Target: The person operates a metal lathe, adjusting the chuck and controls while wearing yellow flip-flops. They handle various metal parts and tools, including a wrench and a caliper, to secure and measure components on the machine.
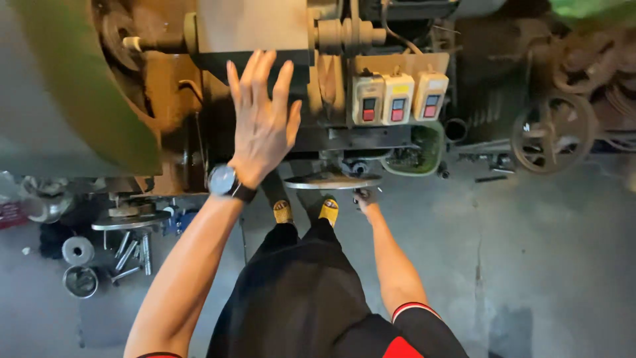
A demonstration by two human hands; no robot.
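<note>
Head view: round metal disc [332, 179] sits low on the machine [265, 79], just under the switch boxes [397, 98] and right above the yellow shoes [306, 211]. Right hand [366, 197] is at the disc's right edge, touching or gripping the rim; fingers are curled, but can't tell how firmly they close, since the hand is small and partly hidden. Left hand [262, 122] is raised in front of the machine body, up and left of the disc, fingers spread wide, holding nothing, palm toward the machine; contact w/ the surface can't be told. Watch [224, 180] on that wrist.

To do this well, in my judgement: keep the right hand's hold on the rim only, fingers clear of the gap between disc and machine, and keep the left hand flat and off the 3 switch boxes, esp. their red buttons.

Further from the disc: green guard [79, 86] far left, a second round plate [130, 219] w/ loose bolts [132, 255] and metal rings [78, 250] on the floor [543, 252] to the lower left, a spoked wheel [553, 132] well off to the right.
</note>
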